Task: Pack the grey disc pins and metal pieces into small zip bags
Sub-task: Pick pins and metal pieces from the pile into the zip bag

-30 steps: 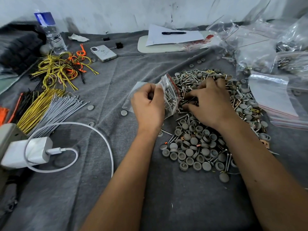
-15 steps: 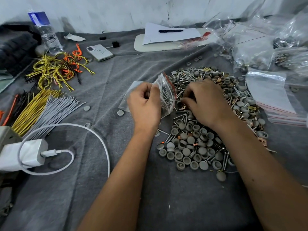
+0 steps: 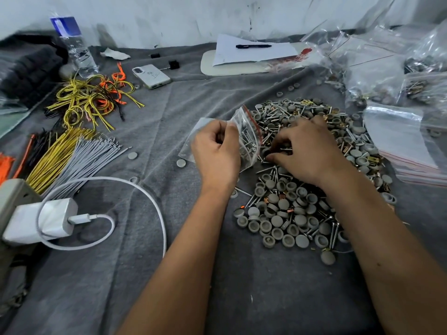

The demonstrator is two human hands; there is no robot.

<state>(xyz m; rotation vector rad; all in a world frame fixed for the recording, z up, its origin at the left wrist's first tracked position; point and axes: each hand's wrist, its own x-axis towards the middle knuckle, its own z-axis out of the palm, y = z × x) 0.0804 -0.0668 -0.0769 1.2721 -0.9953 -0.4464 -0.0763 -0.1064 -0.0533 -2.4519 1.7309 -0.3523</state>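
My right hand [image 3: 307,151] covers the middle of the pile of grey disc pins and metal pieces [image 3: 290,213], and its fingertips curl under, so I cannot tell what they pinch. My left hand [image 3: 216,151] hides the near half of the small zip bag [image 3: 249,134]; the screws inside are too small to count. The water bottle [image 3: 72,44] is cut off by the top edge. The stack of empty zip bags [image 3: 406,146] runs off the right edge. The orange cable ties [image 3: 6,165] run off the left edge.
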